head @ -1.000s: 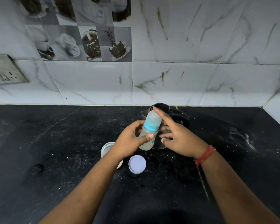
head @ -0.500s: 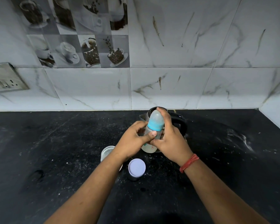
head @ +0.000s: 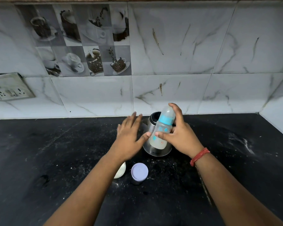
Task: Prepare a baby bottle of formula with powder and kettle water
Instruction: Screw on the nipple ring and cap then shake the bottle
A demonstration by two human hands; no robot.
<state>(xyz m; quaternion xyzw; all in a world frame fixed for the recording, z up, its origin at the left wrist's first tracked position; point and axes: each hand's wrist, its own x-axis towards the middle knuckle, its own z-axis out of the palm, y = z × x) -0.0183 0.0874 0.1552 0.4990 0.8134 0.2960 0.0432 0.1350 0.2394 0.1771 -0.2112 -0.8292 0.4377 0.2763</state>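
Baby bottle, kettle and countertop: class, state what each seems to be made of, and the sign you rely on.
Baby bottle: translucent, cloudy plastic by its look, with a matte blue plastic collar; the kettle shows dimly through it.
Kettle: probably polished steel, since its wall is shiny and reflective; the rim looks like black plastic.
Countertop: dark speckled stone, perhaps granite, dusted with white powder.

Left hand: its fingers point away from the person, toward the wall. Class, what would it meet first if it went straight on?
Probably the tiled wall. The left hand points past the kettle, over bare countertop, though depth is unclear.
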